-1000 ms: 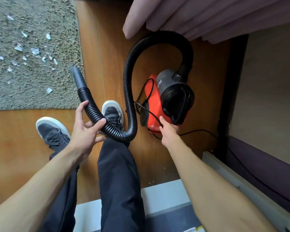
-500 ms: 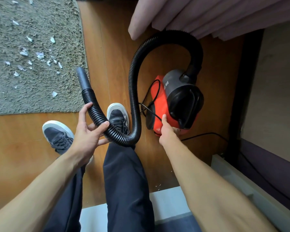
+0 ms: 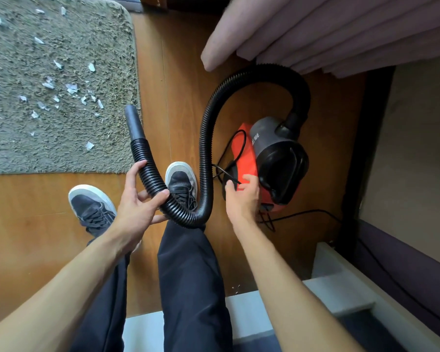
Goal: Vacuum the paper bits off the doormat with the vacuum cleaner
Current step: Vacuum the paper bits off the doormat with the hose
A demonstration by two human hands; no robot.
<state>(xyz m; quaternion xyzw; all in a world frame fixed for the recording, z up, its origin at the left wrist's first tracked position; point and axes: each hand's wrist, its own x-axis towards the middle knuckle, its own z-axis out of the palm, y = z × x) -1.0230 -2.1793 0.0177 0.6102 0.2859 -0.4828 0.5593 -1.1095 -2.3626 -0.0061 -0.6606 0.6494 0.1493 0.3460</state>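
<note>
Head view: curtain point(image 3: 315, 29), perhaps, over hose point(image 3: 205, 138).

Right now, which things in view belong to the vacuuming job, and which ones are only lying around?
For the job: black ribbed hose, held by the left hand; red and grey vacuum cleaner, with the right hand at it; grey shaggy doormat; white paper bits; black power cord.
Just there: pink curtain; dark sneakers; brown wooden floor.
</note>
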